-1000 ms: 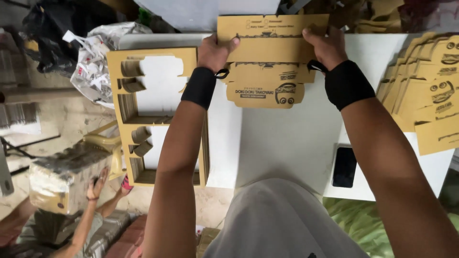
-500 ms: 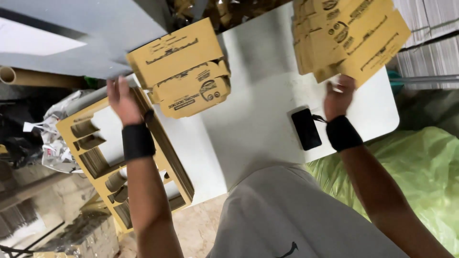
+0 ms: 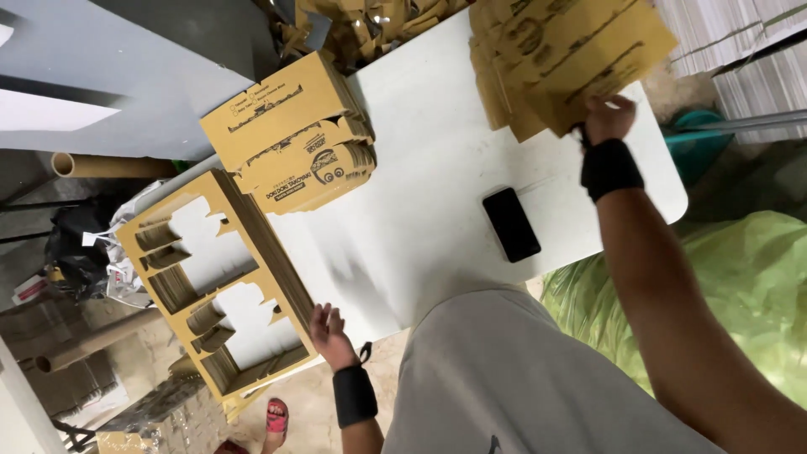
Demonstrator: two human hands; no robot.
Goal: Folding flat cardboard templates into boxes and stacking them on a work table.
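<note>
My right hand (image 3: 607, 118) grips the near edge of a stack of flat yellow cardboard sheets (image 3: 563, 50) at the far right of the white table (image 3: 420, 219). My left hand (image 3: 329, 335), fingers apart and holding nothing, hovers at the table's near-left edge beside a stack of die-cut cardboard frames (image 3: 218, 286). A pile of punched-out yellow box blanks (image 3: 294, 139) lies at the table's far left. Both wrists wear black bands.
A black phone (image 3: 511, 224) lies on the table near my body. Green plastic sheeting (image 3: 740, 277) is at the right, cardboard tubes (image 3: 109, 166) and scrap bags at the left, and white sheet stacks (image 3: 740, 50) at the upper right.
My left hand let go of the box blanks and dropped back to the table's near edge. My right hand moved from near the phone up to the sheet stack and took hold of it.
</note>
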